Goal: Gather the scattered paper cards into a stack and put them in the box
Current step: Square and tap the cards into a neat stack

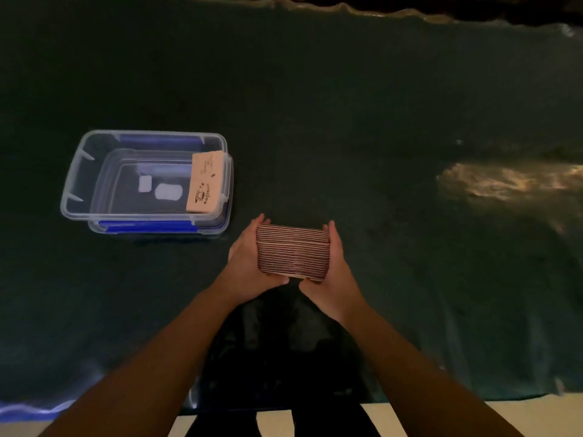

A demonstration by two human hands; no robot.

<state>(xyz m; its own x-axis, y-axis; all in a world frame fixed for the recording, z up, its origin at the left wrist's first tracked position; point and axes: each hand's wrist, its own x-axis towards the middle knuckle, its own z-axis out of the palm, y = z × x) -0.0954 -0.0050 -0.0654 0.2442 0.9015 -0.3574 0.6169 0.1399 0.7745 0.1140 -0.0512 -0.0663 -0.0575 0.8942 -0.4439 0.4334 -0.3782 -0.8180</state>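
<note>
Both hands, left (249, 263) and right (334, 279), clasp a squared stack of cards (293, 250) edge-up above the bench (347, 121); 1 card (205, 182) leans inside the clear box (72, 184).

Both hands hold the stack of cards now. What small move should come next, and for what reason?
Probably carry the stack left and forward to the open clear box. The left hand and right hand clamp it from both sides, squared, and no loose cards show on the dark cloth.
</note>
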